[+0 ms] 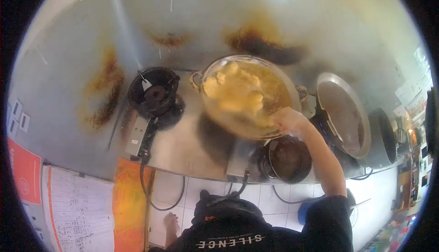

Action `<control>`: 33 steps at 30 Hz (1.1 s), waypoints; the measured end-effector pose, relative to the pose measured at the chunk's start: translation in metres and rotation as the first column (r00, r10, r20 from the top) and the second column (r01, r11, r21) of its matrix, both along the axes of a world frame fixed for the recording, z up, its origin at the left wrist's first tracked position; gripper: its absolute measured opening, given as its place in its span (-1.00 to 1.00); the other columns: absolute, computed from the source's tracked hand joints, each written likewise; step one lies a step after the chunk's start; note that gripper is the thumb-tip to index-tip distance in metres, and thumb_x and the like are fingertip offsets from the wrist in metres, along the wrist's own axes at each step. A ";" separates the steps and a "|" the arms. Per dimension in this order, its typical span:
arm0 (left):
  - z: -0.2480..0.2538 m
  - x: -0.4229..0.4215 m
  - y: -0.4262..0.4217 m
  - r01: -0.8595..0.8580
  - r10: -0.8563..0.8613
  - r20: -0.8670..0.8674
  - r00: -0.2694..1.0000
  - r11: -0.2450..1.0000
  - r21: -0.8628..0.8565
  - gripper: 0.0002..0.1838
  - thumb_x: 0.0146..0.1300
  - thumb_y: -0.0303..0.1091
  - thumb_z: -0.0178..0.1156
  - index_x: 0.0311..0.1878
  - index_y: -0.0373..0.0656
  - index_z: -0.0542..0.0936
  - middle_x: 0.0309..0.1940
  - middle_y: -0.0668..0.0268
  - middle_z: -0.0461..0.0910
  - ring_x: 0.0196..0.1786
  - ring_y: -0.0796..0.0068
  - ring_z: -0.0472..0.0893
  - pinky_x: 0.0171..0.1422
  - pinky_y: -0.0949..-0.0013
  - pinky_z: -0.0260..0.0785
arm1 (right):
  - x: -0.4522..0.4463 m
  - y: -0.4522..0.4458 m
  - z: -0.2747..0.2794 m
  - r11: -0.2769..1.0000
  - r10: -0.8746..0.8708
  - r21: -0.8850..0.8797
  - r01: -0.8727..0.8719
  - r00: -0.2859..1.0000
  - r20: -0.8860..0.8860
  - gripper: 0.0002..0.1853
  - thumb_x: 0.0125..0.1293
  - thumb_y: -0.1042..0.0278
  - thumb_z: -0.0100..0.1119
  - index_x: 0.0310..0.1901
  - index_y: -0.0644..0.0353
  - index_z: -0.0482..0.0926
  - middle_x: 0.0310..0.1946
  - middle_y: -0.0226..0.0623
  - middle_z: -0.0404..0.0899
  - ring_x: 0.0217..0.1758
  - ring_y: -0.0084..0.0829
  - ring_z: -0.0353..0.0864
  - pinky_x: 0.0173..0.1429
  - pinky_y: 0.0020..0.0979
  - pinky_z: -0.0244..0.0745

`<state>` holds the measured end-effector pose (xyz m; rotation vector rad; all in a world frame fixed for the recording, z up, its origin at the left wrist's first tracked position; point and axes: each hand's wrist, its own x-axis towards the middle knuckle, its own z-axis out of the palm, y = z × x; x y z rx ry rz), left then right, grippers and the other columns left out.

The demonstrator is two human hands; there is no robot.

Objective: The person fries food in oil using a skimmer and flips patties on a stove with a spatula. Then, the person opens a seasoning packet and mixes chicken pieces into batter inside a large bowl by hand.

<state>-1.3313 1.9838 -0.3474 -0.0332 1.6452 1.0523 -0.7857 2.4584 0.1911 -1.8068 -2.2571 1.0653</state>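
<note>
Steel counter (178, 149), scorched wall (201, 19); right hand (290, 121) over wok (225, 123), left hand (171, 225) low; grips unclear.

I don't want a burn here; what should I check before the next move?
1. Right hand clear of the wide, round, two-handled metal wok: not ok, over its near rim.
2. Right grip empty: cannot tell, blurred at the fingertips.
3. Left hand clear of the wok: ok, low beside the body.
4. Lumpy pale-golden food pieces within the rim: ok.
5. Flame under the wok: cannot tell, hidden.
</note>
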 end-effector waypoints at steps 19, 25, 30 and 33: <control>-0.024 0.036 -0.068 0.746 -0.639 -0.752 -0.162 0.419 -0.517 -0.77 0.19 -0.09 0.31 -0.29 -0.06 0.66 -0.40 0.17 0.62 -0.29 0.07 0.63 -0.25 0.03 0.47 | -0.057 0.001 0.097 0.907 0.016 0.302 -0.293 0.741 0.671 -0.73 0.07 0.44 0.36 -0.17 0.34 0.71 -0.12 0.08 0.73 -0.03 -0.01 0.78 -0.04 -0.08 0.71; -0.031 0.052 -0.078 0.739 -0.610 -0.751 -0.251 0.381 -0.556 -0.73 0.28 -0.09 0.24 -0.37 -0.07 0.68 -0.38 0.17 0.66 -0.30 0.10 0.67 -0.30 0.01 0.50 | -0.064 -0.035 0.122 0.870 0.020 0.303 -0.390 0.641 0.767 -0.76 0.04 0.44 0.43 -0.22 0.29 0.77 -0.21 0.03 0.77 -0.08 -0.03 0.80 -0.07 -0.08 0.75; -0.027 0.066 -0.082 0.667 -0.693 -0.681 -0.237 0.394 -0.633 -0.70 0.26 -0.05 0.25 -0.38 -0.07 0.75 -0.35 0.13 0.68 -0.24 0.04 0.69 -0.21 -0.04 0.52 | -0.046 -0.017 0.139 0.846 0.009 0.263 -0.464 0.507 0.862 -0.82 0.11 0.44 0.37 -0.23 0.25 0.79 -0.21 -0.03 0.78 -0.04 -0.09 0.81 -0.03 -0.15 0.75; -0.030 0.067 -0.074 0.577 -0.894 -0.439 0.083 0.403 -0.711 -0.68 0.28 -0.03 0.24 -0.35 -0.07 0.75 -0.37 0.15 0.67 -0.23 0.04 0.69 -0.17 -0.06 0.52 | -0.040 0.003 0.132 0.848 -0.233 0.510 -0.141 0.767 0.598 -0.81 0.20 0.37 0.32 -0.20 0.23 0.80 -0.19 -0.05 0.78 0.01 -0.10 0.79 0.04 -0.18 0.73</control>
